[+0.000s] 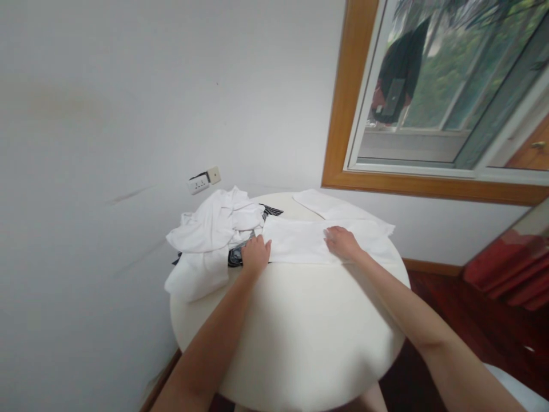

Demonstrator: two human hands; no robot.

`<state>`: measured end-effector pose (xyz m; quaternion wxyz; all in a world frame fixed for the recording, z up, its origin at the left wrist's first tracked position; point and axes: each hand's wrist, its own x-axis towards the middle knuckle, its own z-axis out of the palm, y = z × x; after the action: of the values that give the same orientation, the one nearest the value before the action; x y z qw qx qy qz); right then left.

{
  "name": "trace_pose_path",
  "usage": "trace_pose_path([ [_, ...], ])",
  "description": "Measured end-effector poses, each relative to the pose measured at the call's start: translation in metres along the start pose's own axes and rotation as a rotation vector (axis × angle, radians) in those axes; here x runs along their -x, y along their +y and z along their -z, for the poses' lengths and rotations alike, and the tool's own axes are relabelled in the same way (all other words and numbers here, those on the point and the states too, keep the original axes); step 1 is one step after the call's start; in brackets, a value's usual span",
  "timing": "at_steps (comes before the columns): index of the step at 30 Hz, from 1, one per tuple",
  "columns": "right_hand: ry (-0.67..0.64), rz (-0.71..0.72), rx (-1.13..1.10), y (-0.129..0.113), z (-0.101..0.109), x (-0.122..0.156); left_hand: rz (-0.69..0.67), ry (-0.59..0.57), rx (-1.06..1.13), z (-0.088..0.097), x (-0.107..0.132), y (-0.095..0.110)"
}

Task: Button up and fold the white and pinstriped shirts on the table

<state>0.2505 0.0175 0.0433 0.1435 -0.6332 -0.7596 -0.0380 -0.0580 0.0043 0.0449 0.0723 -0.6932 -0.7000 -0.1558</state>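
A white garment (pixel 300 240) lies folded flat across the far side of a round white table (pixel 300 332). My left hand (pixel 256 254) rests on the garment's left edge, fingers curled over the fabric. My right hand (pixel 342 241) lies on the garment's middle, palm down, fingers bent and pressing the cloth. To the left sits a heap of crumpled white clothes (pixel 210 240) with a black striped piece (pixel 240 252) showing under it, right beside my left hand.
A white wall stands behind the table with a socket (pixel 198 184) above the clothes heap. A wood-framed window (pixel 429 114) fills the upper right. Dark red wooden floor (pixel 472 320) and a red object (pixel 510 269) lie to the right.
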Motion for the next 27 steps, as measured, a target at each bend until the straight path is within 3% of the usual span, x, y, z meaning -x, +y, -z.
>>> trace_pose_path([
  [5, 0.023, -0.136, 0.183, 0.004, -0.007, -0.034, -0.017, 0.027, -0.056, 0.006, -0.004, -0.004],
  [10, 0.059, -0.146, 0.233, 0.013, -0.016, -0.043, -0.124, 0.088, -0.017, 0.006, -0.006, -0.005],
  [14, -0.091, -0.122, 0.072, 0.018, -0.009, -0.044, -0.174, 0.187, 0.199, -0.005, -0.013, -0.009],
  [18, -0.13, 0.082, -0.257, 0.027, 0.018, -0.021, -0.235, 0.246, 0.526, -0.006, -0.015, -0.011],
  [20, -0.122, 0.166, -0.373, 0.029, 0.036, 0.004, -0.268, 0.194, 0.64, -0.001, -0.013, -0.008],
  [23, -0.324, 0.216, -0.487, 0.023, 0.064, 0.054, -0.261, 0.042, 0.855, 0.004, -0.01, 0.0],
  [27, -0.591, 0.321, -0.544, 0.001, 0.094, 0.114, -0.251, -0.354, 1.086, 0.004, -0.007, 0.008],
])
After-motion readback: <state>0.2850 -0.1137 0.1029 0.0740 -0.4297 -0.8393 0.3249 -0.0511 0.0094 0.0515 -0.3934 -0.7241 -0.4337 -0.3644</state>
